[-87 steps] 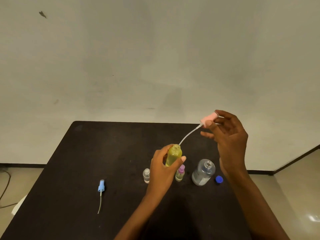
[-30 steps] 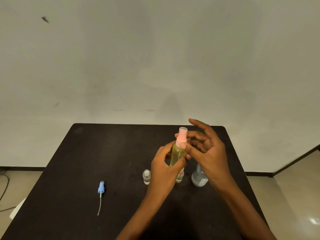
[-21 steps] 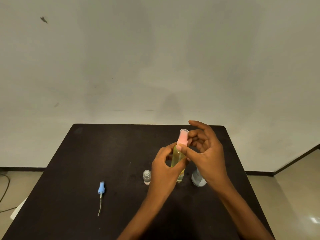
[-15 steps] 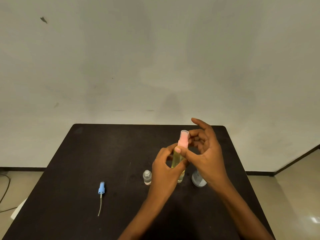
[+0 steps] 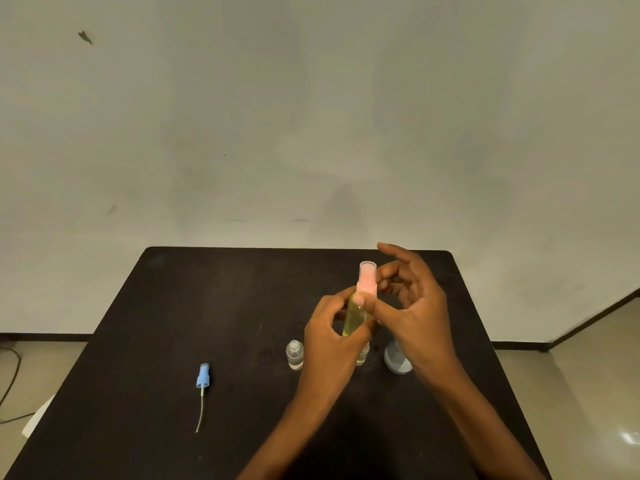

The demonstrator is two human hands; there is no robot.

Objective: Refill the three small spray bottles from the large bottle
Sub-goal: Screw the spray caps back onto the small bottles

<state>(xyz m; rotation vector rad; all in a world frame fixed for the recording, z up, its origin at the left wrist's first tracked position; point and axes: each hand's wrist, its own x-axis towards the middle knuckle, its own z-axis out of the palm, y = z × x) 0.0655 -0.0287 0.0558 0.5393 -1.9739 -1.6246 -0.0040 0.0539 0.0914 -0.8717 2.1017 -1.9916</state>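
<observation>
My left hand (image 5: 332, 337) grips a slim yellow spray bottle (image 5: 354, 317) upright above the black table (image 5: 207, 306). My right hand (image 5: 412, 310) pinches the bottle's pink spray head (image 5: 366, 279) between thumb and fingers, with the other fingers spread. A small clear bottle (image 5: 294, 355) without a cap stands on the table left of my hands. Another small bottle (image 5: 362, 356) shows only its bottom under my left hand. The large clear bottle (image 5: 396, 360) stands behind my right wrist, mostly hidden.
A blue spray head with a long white dip tube (image 5: 201, 382) lies flat on the left part of the table. A wall rises right behind the far table edge. Floor shows on both sides, with a cable at the far left.
My right hand brought the pink spray head with its tube down into the yellow bottle, and now its fingers shift around the head seated on the neck. The left hand keeps the bottle steady.
</observation>
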